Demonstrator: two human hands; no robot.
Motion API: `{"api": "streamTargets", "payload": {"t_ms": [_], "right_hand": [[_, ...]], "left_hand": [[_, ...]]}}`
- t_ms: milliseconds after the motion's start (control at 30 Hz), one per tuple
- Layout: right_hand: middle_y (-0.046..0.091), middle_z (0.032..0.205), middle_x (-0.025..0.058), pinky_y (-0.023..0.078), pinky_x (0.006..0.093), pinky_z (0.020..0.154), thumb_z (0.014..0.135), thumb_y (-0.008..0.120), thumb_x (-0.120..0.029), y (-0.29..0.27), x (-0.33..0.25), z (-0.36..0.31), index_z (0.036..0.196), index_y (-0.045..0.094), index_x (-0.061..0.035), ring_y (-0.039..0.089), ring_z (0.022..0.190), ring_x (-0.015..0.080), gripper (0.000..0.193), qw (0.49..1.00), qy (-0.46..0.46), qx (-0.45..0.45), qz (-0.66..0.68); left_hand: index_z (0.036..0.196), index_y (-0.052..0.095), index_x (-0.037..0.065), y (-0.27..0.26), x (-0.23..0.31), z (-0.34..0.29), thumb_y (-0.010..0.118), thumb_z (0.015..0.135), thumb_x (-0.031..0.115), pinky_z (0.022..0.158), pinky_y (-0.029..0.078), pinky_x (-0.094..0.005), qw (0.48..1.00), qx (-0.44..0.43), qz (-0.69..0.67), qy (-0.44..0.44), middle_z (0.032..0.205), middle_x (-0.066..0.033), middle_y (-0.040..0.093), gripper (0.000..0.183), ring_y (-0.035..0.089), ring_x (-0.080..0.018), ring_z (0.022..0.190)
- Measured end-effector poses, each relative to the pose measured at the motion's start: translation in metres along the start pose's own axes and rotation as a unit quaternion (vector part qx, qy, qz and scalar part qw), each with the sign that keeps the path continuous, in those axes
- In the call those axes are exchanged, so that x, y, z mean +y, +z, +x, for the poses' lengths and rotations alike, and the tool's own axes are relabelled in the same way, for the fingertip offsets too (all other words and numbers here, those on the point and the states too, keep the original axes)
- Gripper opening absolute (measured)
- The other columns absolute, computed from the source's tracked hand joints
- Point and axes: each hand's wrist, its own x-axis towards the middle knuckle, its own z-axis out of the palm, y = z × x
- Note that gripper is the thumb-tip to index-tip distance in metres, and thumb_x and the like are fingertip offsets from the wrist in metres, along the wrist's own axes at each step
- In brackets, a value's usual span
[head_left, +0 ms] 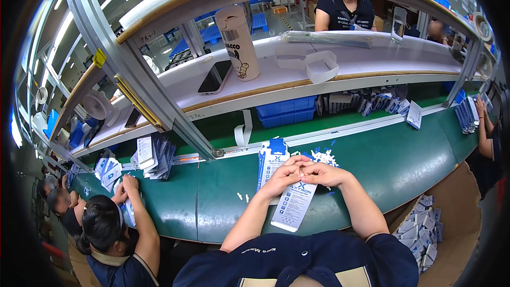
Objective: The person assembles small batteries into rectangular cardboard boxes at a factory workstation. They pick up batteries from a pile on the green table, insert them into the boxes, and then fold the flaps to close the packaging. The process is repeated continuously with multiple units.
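A flat white-and-blue cardboard box hangs upright in front of me, its printed face turned my way. At its top end, my left hand and my right hand meet with fingers closed on it. The fingers hide the box's upper end. Just behind my left hand lies a stack of similar boxes, with blue pieces on top. Small white plastic pieces are heaped beyond my right hand, a few blue ones among them.
The green work table curves around me. Beyond it rises a white shelf holding a phone and a tumbler. Blue bins stand below. A carton of boxes is at my right; a co-worker sits at my left.
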Motion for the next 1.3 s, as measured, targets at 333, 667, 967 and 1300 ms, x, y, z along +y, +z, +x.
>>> {"api": "streamTargets", "payload": {"t_ms": [333, 667, 967, 1300], "right_hand": [[0.045, 0.121, 0.0077, 0.037, 0.0314, 0.091, 0.094, 0.058, -0.028, -0.003, 0.0, -0.003, 0.095, 0.064, -0.0009, 0.042, 0.113, 0.0168, 0.027, 1.0, -0.008, -0.022, -0.002], [0.049, 0.125, 0.0091, 0.044, 0.0301, 0.088, 0.086, 0.065, -0.016, -0.003, 0.004, 0.001, 0.092, 0.07, -0.0031, 0.052, 0.107, 0.0176, 0.015, 0.991, -0.007, 0.131, -0.035], [0.048, 0.128, 0.0103, 0.041, 0.0309, 0.088, 0.084, 0.068, -0.016, 0.0, 0.004, 0.005, 0.074, 0.064, -0.0035, 0.049, 0.112, 0.0197, 0.016, 0.981, -0.012, 0.192, -0.015], [0.049, 0.127, 0.0104, 0.039, 0.0337, 0.093, 0.084, 0.068, -0.018, 0.005, 0.004, 0.008, 0.08, 0.068, -0.0031, 0.047, 0.116, 0.0232, 0.015, 0.967, -0.006, 0.238, -0.089]], "left_hand": [[0.072, 0.066, 0.005, 0.002, 0.003, -0.001, 0.067, 0.083, 0.019, 0.105, 0.027, -0.0407, 1.0, 0.004, 0.012, 0.003, 0.142, -0.0144, 0.035, 0.018, 0.034, -0.0262, 0.129], [0.074, 0.067, 0.002, -0.008, -0.011, -0.001, 0.066, 0.082, 0.01, 0.102, 0.032, -0.0382, 0.982, 0.114, 0.144, 0.041, 0.134, -0.0145, 0.046, 0.011, 0.042, -0.026, 0.124], [0.077, 0.065, 0.003, -0.005, -0.016, 0.001, 0.067, 0.079, 0.01, 0.102, 0.034, -0.039, 0.955, 0.155, 0.243, 0.074, 0.13, -0.0149, 0.049, 0.007, 0.045, -0.0284, 0.122], [0.085, 0.061, 0.002, 0.001, -0.004, 0.0, 0.062, 0.083, 0.008, 0.098, 0.036, -0.0376, 0.937, 0.179, 0.291, 0.07, 0.127, -0.0164, 0.046, 0.006, 0.045, -0.0295, 0.119]]}}
